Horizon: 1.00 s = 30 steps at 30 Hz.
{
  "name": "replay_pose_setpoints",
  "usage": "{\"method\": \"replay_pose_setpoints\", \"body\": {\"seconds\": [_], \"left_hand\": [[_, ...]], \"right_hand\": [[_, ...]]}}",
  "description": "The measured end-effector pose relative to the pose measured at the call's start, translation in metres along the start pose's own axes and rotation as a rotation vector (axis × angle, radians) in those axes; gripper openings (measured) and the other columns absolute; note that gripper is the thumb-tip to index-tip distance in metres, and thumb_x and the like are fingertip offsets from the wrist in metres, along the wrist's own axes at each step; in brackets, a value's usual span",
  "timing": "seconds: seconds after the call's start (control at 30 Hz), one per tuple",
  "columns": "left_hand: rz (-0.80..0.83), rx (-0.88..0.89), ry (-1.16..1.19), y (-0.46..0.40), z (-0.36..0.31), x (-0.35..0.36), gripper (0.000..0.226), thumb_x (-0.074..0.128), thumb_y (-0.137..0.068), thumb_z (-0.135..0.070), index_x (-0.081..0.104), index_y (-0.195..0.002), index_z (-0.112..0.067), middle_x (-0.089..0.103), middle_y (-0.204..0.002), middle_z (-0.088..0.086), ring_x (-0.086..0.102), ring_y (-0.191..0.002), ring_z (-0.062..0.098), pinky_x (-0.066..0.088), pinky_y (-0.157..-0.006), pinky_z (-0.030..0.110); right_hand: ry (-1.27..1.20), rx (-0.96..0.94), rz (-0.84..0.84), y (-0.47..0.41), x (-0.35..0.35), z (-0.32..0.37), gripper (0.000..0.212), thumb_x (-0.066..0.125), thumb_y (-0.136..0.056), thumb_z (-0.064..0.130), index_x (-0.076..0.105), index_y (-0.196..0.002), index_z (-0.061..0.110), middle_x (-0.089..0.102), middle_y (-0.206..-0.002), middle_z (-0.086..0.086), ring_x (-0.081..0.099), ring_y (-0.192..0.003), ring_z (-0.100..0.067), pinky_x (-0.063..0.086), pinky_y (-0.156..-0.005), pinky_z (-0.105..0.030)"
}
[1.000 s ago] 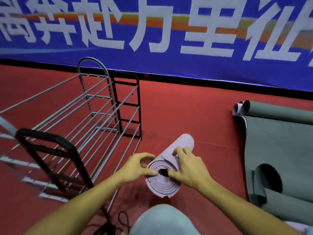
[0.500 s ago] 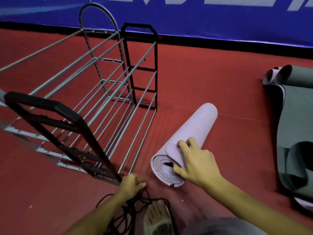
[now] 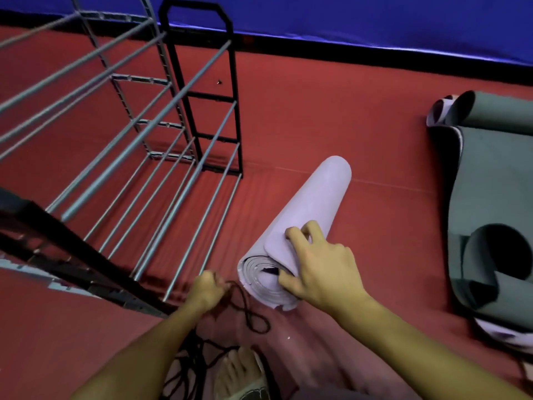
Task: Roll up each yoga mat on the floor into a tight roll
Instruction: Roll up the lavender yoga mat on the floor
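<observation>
Lilac mat [image 3: 308,215]: rolled up, lying on the red floor [image 3: 317,111] beside the rack's near right corner, spiral end facing me.
My right hand [image 3: 320,269]: grips the roll's near end, fingers curled over the loose flap, thumb at the spiral.
My left hand [image 3: 206,293]: fist closed round a dark cord [image 3: 251,316] on the floor.
Metal rack [image 3: 138,145]: left of the roll.
Grey mat [image 3: 496,203]: at the floor's right side, only partly rolled.

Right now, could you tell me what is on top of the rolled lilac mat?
The right hand rests on the lilac mat near its open end, fingers curled over the outer flap, thumb at the spiral. The mat's underside and the floor beneath are hidden.
</observation>
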<state>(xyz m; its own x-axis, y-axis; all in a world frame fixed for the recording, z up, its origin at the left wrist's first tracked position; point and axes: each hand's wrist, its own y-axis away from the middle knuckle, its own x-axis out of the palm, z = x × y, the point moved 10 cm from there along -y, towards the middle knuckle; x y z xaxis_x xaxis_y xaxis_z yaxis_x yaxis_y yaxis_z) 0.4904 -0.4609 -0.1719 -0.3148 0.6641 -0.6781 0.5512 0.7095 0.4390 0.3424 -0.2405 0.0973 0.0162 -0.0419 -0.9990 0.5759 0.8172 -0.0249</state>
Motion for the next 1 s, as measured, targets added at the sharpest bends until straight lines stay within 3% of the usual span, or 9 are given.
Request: {"method": "replay_pose_setpoints", "body": {"seconds": [0.1,0.23,0.33,0.4,0.47,0.53,0.7,0.8,1.0], "left_hand": [[-0.045,0.081,0.254,-0.005,-0.071,-0.032,0.027,0.081,-0.085,-0.008,0.057,-0.072,-0.01,0.063,-0.063,0.002,0.058,-0.062,0.019,0.051,-0.069,0.035],[-0.049,0.437,0.363,0.019,-0.228,-0.088,0.03,0.084,-0.086,-0.023,0.054,-0.079,-0.021,0.06,-0.06,0.0,0.054,-0.061,0.016,0.045,-0.066,0.036],[0.092,0.802,0.215,0.089,-0.357,-0.118,0.025,0.077,-0.092,-0.026,0.052,-0.086,-0.026,0.06,-0.066,-0.004,0.059,-0.073,0.022,0.044,-0.068,0.036],[0.208,1.006,0.067,0.157,-0.426,-0.131,0.02,0.072,-0.095,-0.032,0.052,-0.091,-0.029,0.07,-0.08,0.004,0.068,-0.081,0.025,0.05,-0.072,0.038],[0.251,1.191,-0.123,0.222,-0.477,-0.139,0.018,0.069,-0.1,-0.028,0.052,-0.096,-0.023,0.069,-0.087,0.001,0.061,-0.078,0.013,0.049,-0.074,0.036],[0.231,1.325,-0.263,0.28,-0.511,-0.148,0.017,0.067,-0.102,-0.027,0.052,-0.1,-0.019,0.062,-0.087,-0.007,0.052,-0.076,0.007,0.045,-0.074,0.03],[0.074,1.321,-0.427,0.35,-0.531,-0.168,0.017,0.062,-0.102,-0.041,0.051,-0.105,-0.029,0.068,-0.097,-0.015,0.056,-0.074,-0.006,0.049,-0.074,0.033],[-0.094,1.222,-0.551,0.355,-0.513,-0.18,0.021,0.058,-0.098,-0.056,0.05,-0.104,-0.037,0.064,-0.109,-0.021,0.058,-0.084,0.003,0.047,-0.076,0.038],[0.058,1.083,-0.245,0.341,-0.472,-0.172,0.059,0.055,-0.079,-0.088,0.055,-0.1,-0.033,0.066,-0.097,-0.013,0.061,-0.087,0.016,0.053,-0.086,0.05]], "right_hand": [[0.018,-0.006,-0.009,0.004,-0.02,-0.009,0.052,0.056,-0.074,0.062,0.05,-0.11,0.025,0.045,-0.105,0.002,0.045,-0.047,-0.035,0.034,-0.047,-0.031],[0.111,0.01,-0.033,0.007,-0.061,-0.032,0.046,0.055,-0.076,0.056,0.057,-0.11,0.025,0.052,-0.106,0.0,0.056,-0.051,-0.036,0.044,-0.048,-0.034],[0.11,0.08,-0.062,0.013,-0.109,-0.063,0.059,0.057,-0.081,0.053,0.046,-0.133,0.026,0.056,-0.122,0.0,0.068,-0.078,-0.039,0.052,-0.065,-0.04],[-0.042,0.127,-0.138,0.021,-0.155,-0.087,0.088,0.064,-0.077,0.056,0.024,-0.151,0.028,0.062,-0.128,0.001,0.069,-0.095,-0.039,0.05,-0.07,-0.041],[-0.169,0.151,-0.23,0.034,-0.203,-0.108,0.11,0.07,-0.072,0.059,0.008,-0.16,0.031,0.067,-0.121,0.0,0.068,-0.102,-0.037,0.046,-0.07,-0.042],[-0.192,0.146,-0.262,0.047,-0.24,-0.122,0.102,0.071,-0.07,0.063,0.019,-0.155,0.04,0.07,-0.115,-0.001,0.066,-0.105,-0.038,0.048,-0.071,-0.043],[-0.3,0.236,-0.327,0.09,-0.29,-0.153,0.061,0.06,-0.054,0.071,0.064,-0.096,0.027,0.072,-0.088,0.003,0.068,-0.09,-0.03,0.057,-0.073,-0.045],[-0.424,0.344,-0.349,0.109,-0.295,-0.171,0.052,0.066,-0.051,0.064,0.062,-0.071,0.016,0.065,-0.061,0.0,0.066,-0.066,-0.024,0.057,-0.059,-0.042],[-0.449,0.442,-0.391,0.1,-0.293,-0.189,0.054,0.07,-0.057,0.057,0.046,-0.057,0.008,0.045,-0.039,-0.002,0.052,-0.043,-0.018,0.043,-0.042,-0.032]]}}
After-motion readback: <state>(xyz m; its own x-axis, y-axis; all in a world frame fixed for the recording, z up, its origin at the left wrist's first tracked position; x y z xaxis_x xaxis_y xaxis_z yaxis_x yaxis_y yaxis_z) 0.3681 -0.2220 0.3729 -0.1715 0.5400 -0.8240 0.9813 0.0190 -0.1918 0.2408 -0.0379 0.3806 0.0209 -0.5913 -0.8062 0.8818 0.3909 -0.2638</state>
